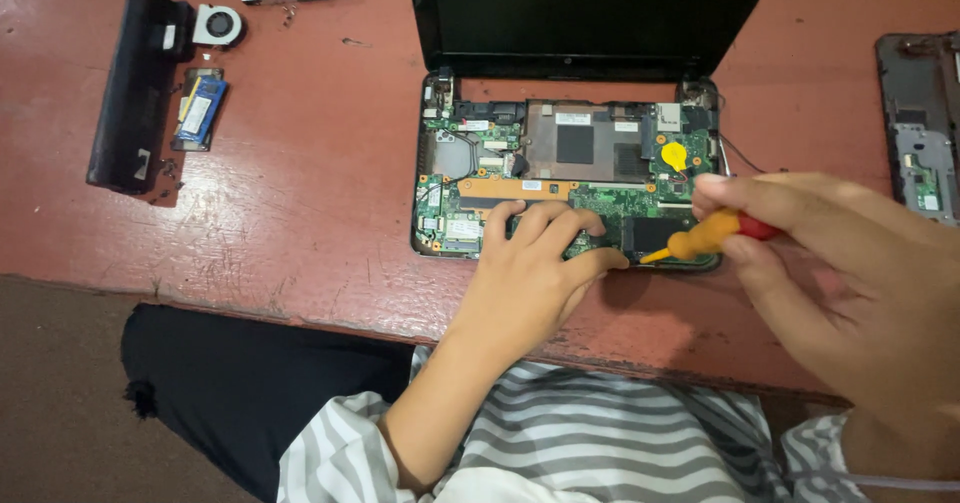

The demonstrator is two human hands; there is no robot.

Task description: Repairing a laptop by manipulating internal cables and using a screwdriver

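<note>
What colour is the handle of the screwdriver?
Orange-yellow with a red end, in the head view: screwdriver.

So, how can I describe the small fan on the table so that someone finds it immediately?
Start from the opened laptop on the red table, then look far left to the long black battery bar. The fan lies by that bar's upper end, above the blue memory stick. It is the only round part: pale casing with a dark centre.
</note>
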